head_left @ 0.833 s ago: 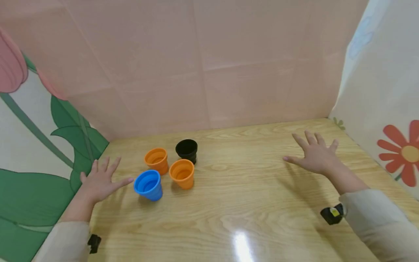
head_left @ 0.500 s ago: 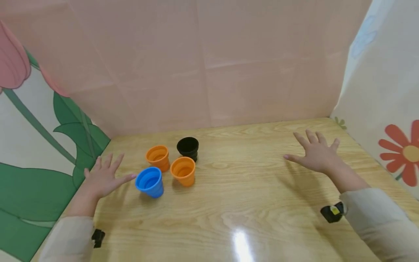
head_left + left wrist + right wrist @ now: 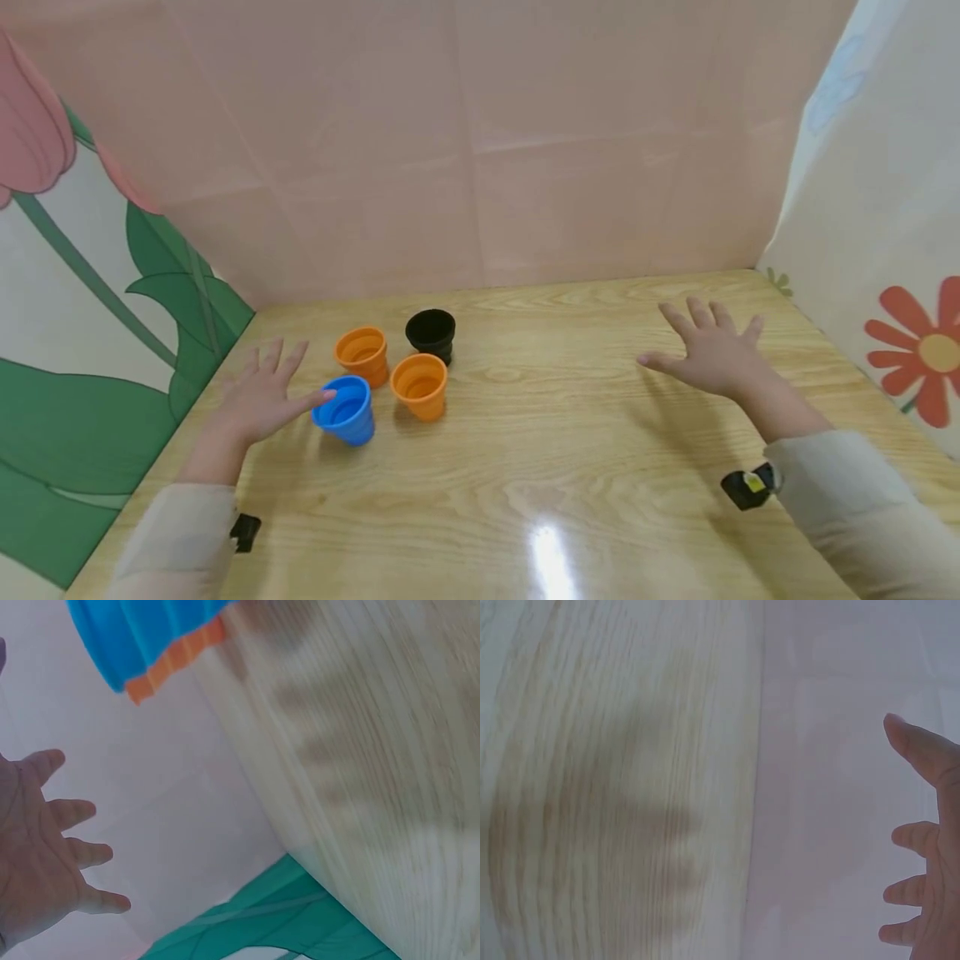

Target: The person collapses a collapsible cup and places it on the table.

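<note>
My left hand point(image 3: 261, 406) hovers above the table with its fingers spread, and in the head view its thumb overlaps the rim of a blue cup point(image 3: 352, 423). Whether thumb and cup touch, I cannot tell. Behind the blue cup stands an orange cup point(image 3: 367, 362), with a second orange cup point(image 3: 423, 398) to the right and a black cup point(image 3: 432, 335) farther back. All of them stand mouth up. Far to the right, my right hand point(image 3: 716, 354) is held over the table, fingers splayed and holding nothing. The left wrist view shows the blue cup point(image 3: 142, 637) beyond the fingers.
The wood-grain table point(image 3: 525, 467) ends at a pink back wall point(image 3: 480, 150). A panel with green leaves point(image 3: 82, 433) borders the left side, and a white panel with a red flower point(image 3: 937, 354) the right. Bright glare point(image 3: 551, 558) lies near the front.
The left hand has moved right and a little forward, its thumb now overlapping the blue cup's rim. The right hand has shifted slightly left. The cups appear to stay put while the view tilts slightly.
</note>
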Motion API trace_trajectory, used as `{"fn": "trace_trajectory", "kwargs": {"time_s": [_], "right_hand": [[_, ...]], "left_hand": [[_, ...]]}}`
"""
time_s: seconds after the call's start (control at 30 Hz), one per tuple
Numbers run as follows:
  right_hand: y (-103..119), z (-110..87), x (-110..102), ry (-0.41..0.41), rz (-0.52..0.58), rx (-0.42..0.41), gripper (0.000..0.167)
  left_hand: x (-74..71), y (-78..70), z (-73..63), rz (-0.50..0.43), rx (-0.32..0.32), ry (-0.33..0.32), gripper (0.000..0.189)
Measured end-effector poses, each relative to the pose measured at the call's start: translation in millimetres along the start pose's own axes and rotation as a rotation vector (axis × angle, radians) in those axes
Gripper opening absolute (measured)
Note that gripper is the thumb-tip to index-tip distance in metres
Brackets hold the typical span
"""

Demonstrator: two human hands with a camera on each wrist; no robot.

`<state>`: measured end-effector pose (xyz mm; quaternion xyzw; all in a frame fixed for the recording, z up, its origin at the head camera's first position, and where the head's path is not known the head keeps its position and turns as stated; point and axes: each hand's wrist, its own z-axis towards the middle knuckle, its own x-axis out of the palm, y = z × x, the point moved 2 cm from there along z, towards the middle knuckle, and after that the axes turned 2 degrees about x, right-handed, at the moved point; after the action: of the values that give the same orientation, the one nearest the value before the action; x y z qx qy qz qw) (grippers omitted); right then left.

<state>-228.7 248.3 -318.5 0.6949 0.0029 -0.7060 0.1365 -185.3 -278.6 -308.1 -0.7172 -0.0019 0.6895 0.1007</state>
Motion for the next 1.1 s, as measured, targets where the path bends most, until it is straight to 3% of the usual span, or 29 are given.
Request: {"fn": "trace_trajectory", "kwargs": {"time_s": [0.3,0.53,1.1], "right_hand": [[16,2.1,9,-0.017,0.010,-0.039,0.092],[34,6.2,13,-0.018,0.024,-0.092,0.091],[84,20.5,42,-0.038,0.121,-0.214,0.089]], "left_hand": [[1.4,-21.3,5.5,-0.014,0.040,0.009,0.095],[6.3,-42.2,11.1,-0.030,0.107,-0.004,0.091],[20.2,-82.0,13.5,-0.147,0.217,0.008,0.091]]}}
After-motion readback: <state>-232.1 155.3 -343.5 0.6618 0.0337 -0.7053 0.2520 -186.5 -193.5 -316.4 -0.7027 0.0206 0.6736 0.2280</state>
